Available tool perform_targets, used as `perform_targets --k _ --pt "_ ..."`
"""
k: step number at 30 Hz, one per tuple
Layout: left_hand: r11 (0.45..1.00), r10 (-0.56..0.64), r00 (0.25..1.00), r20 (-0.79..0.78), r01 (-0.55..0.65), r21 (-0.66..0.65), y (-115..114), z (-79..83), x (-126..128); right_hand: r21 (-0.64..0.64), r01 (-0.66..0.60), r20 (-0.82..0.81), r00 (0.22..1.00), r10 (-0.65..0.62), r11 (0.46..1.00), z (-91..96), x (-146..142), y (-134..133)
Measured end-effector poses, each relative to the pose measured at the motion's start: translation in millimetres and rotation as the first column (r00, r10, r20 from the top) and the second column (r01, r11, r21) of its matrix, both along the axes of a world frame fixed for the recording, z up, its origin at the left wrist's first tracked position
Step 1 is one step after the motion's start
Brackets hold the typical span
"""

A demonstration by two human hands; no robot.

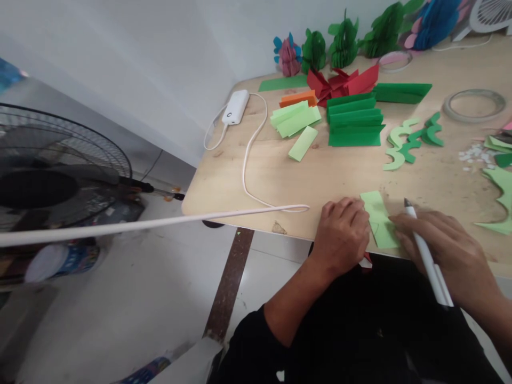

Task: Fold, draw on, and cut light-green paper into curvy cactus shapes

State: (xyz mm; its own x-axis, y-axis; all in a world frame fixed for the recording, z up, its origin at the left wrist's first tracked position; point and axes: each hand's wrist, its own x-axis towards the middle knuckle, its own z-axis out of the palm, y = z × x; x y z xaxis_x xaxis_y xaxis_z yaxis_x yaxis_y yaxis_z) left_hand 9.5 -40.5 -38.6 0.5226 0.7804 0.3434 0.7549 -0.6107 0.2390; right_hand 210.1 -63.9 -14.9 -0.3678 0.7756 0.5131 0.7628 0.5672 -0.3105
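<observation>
A light green paper strip (379, 216) with a fold and a faint curved pencil-like line lies at the table's front edge. My left hand (343, 234) rests at its left side, fingers curled under; whatever they may hold is hidden. My right hand (452, 250) is closed around a white pen (427, 258), whose dark tip points away from me, off to the right of the strip. The fingertips of this hand touch the strip's right edge.
Folded dark green papers (355, 125), light green papers (296, 118) and red paper (344, 82) lie farther back. Curvy green cutouts (414, 137) and a tape roll (474, 105) are to the right. A white cable (160, 223) crosses the table's left part from a power bank (237, 106).
</observation>
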Motion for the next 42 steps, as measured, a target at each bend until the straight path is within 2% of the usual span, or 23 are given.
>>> perform_targets --k 4,8,13,24,42 --pt "1.0 -0.009 1.0 0.017 0.009 -0.014 0.0 0.2 -0.2 -0.066 0.077 -0.034 0.996 -0.08 0.995 -2.0 1.0 -7.0" --pt "0.999 -0.019 1.0 -0.017 0.019 -0.034 0.4 1.1 -0.5 -0.058 0.085 -0.051 0.995 -0.088 0.995 -5.2 2.1 -7.9" --pt "0.999 -0.022 1.0 -0.012 0.021 -0.035 0.1 1.3 -0.7 -0.044 0.037 -0.071 0.997 -0.04 0.998 -5.8 0.6 -6.4" --pt "1.0 -0.01 0.999 0.032 0.011 -0.022 -0.5 1.8 -0.9 0.035 -0.085 0.016 0.996 0.084 0.996 -7.1 -2.8 -2.9" --pt "0.999 -0.009 1.0 0.016 0.01 -0.05 -0.6 3.8 -1.1 0.02 -0.072 0.068 0.995 0.07 0.997 -8.7 -1.9 -2.4"
